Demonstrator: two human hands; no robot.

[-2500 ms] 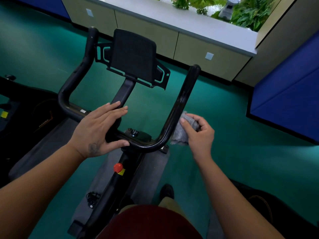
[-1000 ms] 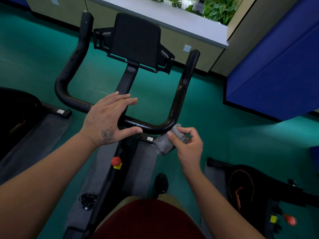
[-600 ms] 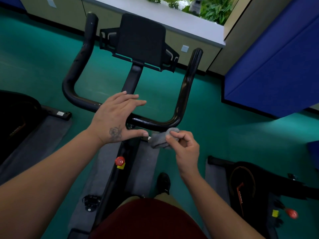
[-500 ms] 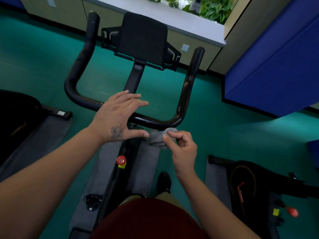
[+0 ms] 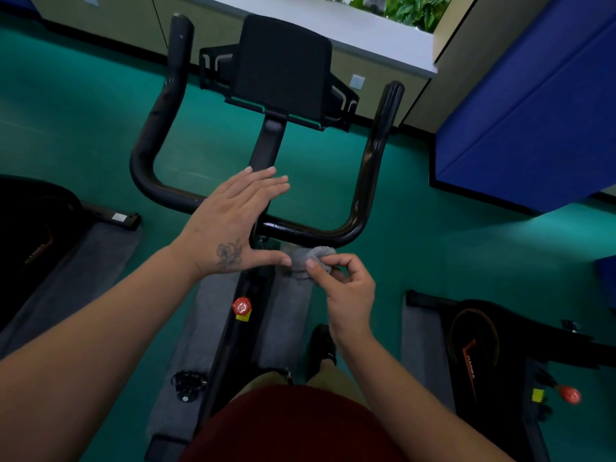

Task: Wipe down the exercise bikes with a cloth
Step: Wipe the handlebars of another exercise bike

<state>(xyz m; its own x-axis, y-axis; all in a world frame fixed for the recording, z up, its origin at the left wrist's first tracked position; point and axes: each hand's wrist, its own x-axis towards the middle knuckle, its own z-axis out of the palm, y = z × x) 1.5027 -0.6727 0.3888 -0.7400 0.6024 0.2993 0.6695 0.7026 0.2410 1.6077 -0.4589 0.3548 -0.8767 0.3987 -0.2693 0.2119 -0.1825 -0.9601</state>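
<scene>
A: Since the earlier frames the right hand slides the cloth from the right side bar to the near crossbar of the handlebar, close to the left hand.

B: How is the grip?

A: Right thumb and fingers pinch the cloth, just under the crossbar. Left hand lies flat on the bar, fingers straight and together, holding nothing.

B: And how will the cloth handle?

A: I judge it soft and light, easy to bunch. Better to wrap it around the tube; the glossy bar looks slippery, so press firmly.
</scene>
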